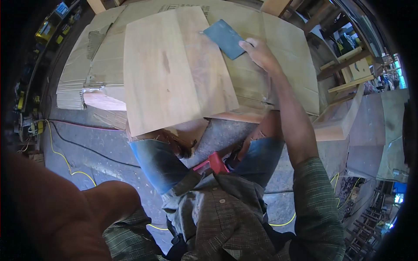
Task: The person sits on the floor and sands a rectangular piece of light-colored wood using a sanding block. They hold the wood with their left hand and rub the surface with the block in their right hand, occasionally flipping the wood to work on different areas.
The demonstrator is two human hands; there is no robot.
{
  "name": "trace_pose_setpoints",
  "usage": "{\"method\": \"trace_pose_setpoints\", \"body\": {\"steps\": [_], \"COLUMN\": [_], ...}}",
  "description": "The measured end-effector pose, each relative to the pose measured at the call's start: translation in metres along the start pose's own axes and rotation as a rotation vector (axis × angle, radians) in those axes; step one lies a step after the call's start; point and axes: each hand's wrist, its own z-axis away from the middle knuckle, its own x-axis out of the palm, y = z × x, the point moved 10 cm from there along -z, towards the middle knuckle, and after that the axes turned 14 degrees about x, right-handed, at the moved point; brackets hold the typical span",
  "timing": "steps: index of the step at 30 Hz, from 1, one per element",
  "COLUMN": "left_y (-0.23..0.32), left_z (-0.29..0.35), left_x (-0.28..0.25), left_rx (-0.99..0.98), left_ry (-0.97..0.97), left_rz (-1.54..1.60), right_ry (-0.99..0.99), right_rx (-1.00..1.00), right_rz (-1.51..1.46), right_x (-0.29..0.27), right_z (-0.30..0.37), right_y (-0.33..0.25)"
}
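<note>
Right hand [257, 52] holds a dark sandpaper-like sheet [224, 38] at the right edge of a wooden panel [161, 78]

The right hand is nearly closed, thumb on top, pinching the sheet by its near right end; the other fingers are tucked out of sight beneath. The sheet's long axis slants away from the hand, toward the far left. Its far left end overlaps the panel's right edge near the far end, while the rest lies over bare cardboard [287, 56]. Whether it touches the wood I cannot tell.

The panel lies to the left of the right hand, its long axis running away from the person, a lengthwise seam dividing a paler left part from a pinker right one. Its near left corner juts past the near edge of the cardboard, above the person's left denim leg [159, 163].

The right hand is the nearer of the two to panel and sheet. The left hand [93, 211] is well apart from both, large and blurred close to the camera at lower left; I cannot tell how far open it is or whether it holds anything.

Farther out, a red plastic object [214, 163] sits between the feet, and a black cable [104, 156] and a yellow cord [80, 173] cross the floor [87, 141] at left.
</note>
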Motion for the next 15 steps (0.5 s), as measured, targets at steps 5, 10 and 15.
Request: {"method": "trace_pose_setpoints", "body": {"steps": [5, 10, 15], "left_y": [0.014, 0.033, 0.059], "left_z": [-0.003, 0.017, 0.015], "left_x": [-0.006, -0.031, -0.050], "left_rx": [0.029, 0.045, 0.055], "left_ry": [-0.001, 0.046, 0.028], "left_rz": [-0.090, -0.189, -0.271], "right_ry": [-0.051, -0.018, -0.073], "right_rx": [0.127, 0.022, 0.253], "right_rz": [0.032, -0.014, -0.110], "right_x": [0.001, 0.004, 0.009], "right_z": [0.001, 0.001, 0.001], "right_y": [0.000, 0.005, 0.033]}}
